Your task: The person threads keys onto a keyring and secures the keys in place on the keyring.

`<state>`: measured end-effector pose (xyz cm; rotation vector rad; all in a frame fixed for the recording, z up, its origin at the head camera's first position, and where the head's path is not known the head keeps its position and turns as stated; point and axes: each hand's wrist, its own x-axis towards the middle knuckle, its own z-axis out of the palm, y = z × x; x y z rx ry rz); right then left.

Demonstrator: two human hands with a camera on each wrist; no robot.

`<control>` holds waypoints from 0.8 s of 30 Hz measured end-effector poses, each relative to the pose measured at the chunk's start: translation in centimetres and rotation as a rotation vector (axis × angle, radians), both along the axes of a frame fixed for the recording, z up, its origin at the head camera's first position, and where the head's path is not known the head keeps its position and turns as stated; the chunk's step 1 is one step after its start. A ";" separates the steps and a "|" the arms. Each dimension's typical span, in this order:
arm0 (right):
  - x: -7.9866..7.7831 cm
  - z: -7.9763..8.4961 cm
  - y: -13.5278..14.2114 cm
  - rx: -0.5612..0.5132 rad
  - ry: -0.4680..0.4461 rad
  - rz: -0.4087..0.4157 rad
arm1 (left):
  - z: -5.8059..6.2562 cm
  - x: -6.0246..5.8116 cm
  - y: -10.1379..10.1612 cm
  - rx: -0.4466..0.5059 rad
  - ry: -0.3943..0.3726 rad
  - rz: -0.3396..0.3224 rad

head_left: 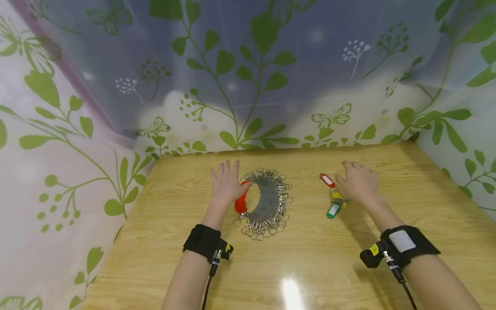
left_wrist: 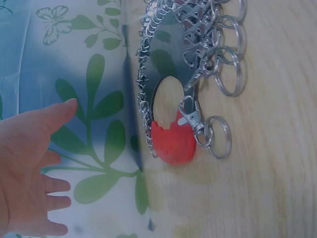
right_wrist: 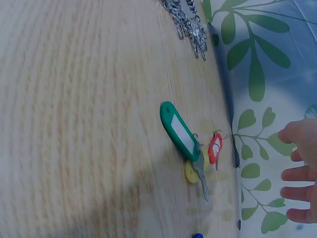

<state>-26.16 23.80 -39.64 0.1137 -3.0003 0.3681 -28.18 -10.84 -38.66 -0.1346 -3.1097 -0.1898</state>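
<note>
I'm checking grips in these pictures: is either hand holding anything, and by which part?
Nothing is held: the wrist views show the left hand apart from the red-and-grey ring, and the right hand apart from the key tags.

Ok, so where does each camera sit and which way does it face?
Head: worn on the head, facing forward and down over the wooden table; left hand, right hand and both forearms show.
Left wrist: on that wrist, facing the metal clasps and red piece; left hand at the picture's left edge.
Right wrist: on that wrist, facing the green tag, yellow tag and red tag; right hand at the right edge.
Head and right wrist views share those tags.
</note>
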 end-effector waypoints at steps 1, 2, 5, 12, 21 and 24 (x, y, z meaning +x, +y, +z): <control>-0.1 0.2 0.0 0.001 0.010 0.002 | 0.1 -0.1 -0.1 -0.003 0.004 0.002; -0.2 0.3 0.0 0.003 0.016 0.003 | 0.2 -0.1 -0.1 -0.006 0.008 0.003; -0.4 0.7 0.1 0.026 0.018 0.013 | 0.5 -0.3 -0.1 -0.032 0.014 0.000; -0.9 0.2 0.4 -0.011 -0.082 0.079 | 0.3 -0.6 1.1 0.062 0.015 -0.097; -0.6 -3.5 -0.1 -0.014 -0.179 0.116 | -2.5 -0.1 4.1 0.162 -0.066 -0.280; -0.6 -4.0 -0.2 -0.026 -0.143 0.107 | -2.9 0.1 5.0 0.203 -0.076 -0.314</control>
